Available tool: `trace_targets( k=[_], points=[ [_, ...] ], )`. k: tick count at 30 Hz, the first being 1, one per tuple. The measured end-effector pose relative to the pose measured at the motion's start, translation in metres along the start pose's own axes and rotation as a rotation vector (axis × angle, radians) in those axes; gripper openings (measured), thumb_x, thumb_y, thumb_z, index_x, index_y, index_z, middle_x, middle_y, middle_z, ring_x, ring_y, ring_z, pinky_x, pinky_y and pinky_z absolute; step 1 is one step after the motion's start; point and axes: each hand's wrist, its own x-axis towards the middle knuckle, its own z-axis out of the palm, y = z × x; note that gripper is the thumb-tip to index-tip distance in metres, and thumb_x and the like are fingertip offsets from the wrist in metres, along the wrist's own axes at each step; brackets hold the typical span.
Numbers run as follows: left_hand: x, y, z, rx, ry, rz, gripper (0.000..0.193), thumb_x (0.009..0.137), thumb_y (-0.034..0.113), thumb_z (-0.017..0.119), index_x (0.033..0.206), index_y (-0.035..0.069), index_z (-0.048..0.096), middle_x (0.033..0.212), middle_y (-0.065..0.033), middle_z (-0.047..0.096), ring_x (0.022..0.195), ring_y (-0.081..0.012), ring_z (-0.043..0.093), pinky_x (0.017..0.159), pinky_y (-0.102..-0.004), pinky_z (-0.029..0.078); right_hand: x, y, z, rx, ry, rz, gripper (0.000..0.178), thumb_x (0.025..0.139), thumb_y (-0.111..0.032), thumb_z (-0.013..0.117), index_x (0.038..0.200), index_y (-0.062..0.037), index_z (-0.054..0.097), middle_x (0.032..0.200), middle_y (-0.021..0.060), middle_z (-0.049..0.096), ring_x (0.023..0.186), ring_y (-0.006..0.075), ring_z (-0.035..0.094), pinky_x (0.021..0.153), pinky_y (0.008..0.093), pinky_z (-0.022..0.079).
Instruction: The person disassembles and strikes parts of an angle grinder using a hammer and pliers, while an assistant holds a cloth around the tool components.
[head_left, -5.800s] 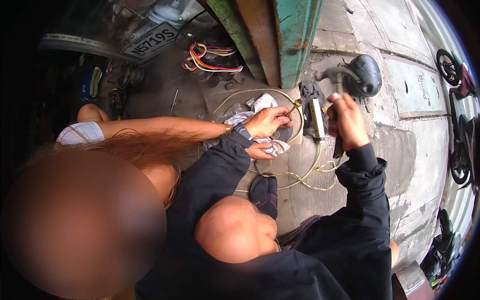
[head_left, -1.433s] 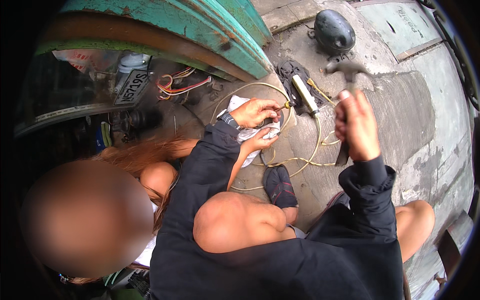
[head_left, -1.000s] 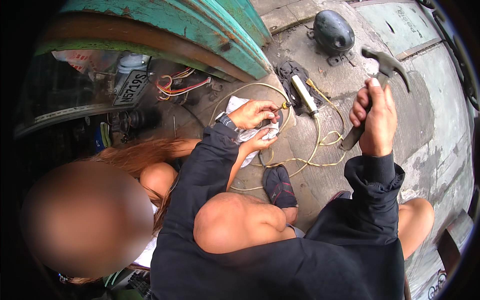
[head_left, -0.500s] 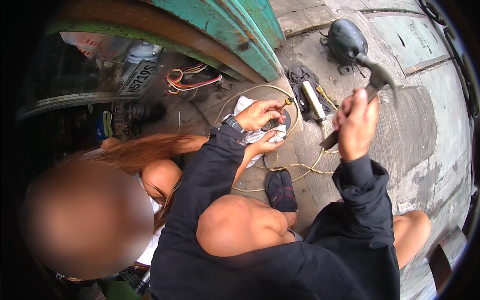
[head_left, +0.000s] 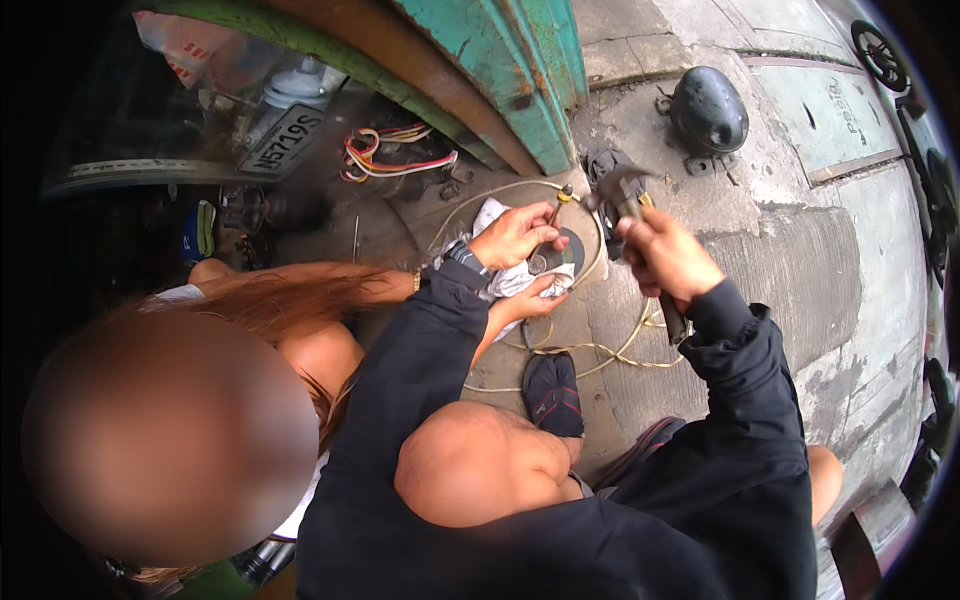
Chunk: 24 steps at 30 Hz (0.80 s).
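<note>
My left hand (head_left: 508, 238) is closed around a short rod-like tool with a yellow and black end (head_left: 565, 194), which points up. Its lower end is over a round dark part (head_left: 540, 262) resting on a white cloth (head_left: 488, 212). My right hand (head_left: 672, 258) grips the handle of a claw hammer (head_left: 622, 188). The hammer's head is just to the right of the upright tool, apart from it or nearly so. Below my left hand, a co-worker's hand (head_left: 535, 300) holds the cloth and the part from the near side.
A co-worker crouches at the left. A pale cable (head_left: 615, 362) loops around the work. A dark rounded tank (head_left: 708, 110) stands on the pavement at far right. Bundled coloured wires (head_left: 365, 160) lie beneath a green metal post (head_left: 535, 80). My sandalled foot (head_left: 553, 392) is close by.
My right hand has swung the hammer down and left, bringing its head close to the tool in my left hand. My left hand and the co-worker's hand have barely moved.
</note>
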Motion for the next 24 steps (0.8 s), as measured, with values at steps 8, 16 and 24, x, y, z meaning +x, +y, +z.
trace_targets(
  k=[8,16,24],
  points=[
    [0.006,-0.001,0.01,-0.062,-0.004,0.001,0.011,0.102,0.007,0.055,0.109,-0.002,0.054,0.097,-0.0126,0.07,0.105,-0.0209,0.069,0.097,-0.0343,0.051,0.014,-0.018,0.0,0.045,-0.053,0.086,0.018,0.105,-0.025,0.051,0.099,-0.0084,0.05,0.073,-0.0008,0.048,0.053,0.0091,0.045,0.044,0.0284,0.038],
    [0.002,0.009,0.009,-0.042,-0.002,0.025,0.018,0.104,0.011,0.054,0.116,-0.002,0.055,0.097,-0.0107,0.071,0.102,-0.0183,0.068,0.094,-0.0332,0.052,-0.027,0.001,-0.006,0.433,0.433,-0.253,0.016,0.105,-0.027,0.05,0.1,-0.0128,0.046,0.073,-0.0023,0.045,0.051,0.0063,0.039,0.043,0.0238,0.035],
    [0.017,0.028,0.017,0.145,-0.229,-0.053,0.017,0.104,0.01,0.054,0.113,-0.003,0.06,0.101,-0.0072,0.068,0.099,-0.0153,0.067,0.091,-0.0304,0.052,-0.058,0.063,0.008,0.598,0.5,-0.165,0.016,0.107,-0.026,0.048,0.098,-0.0135,0.043,0.071,-0.0021,0.042,0.05,0.0064,0.037,0.043,0.024,0.034]
  ],
)
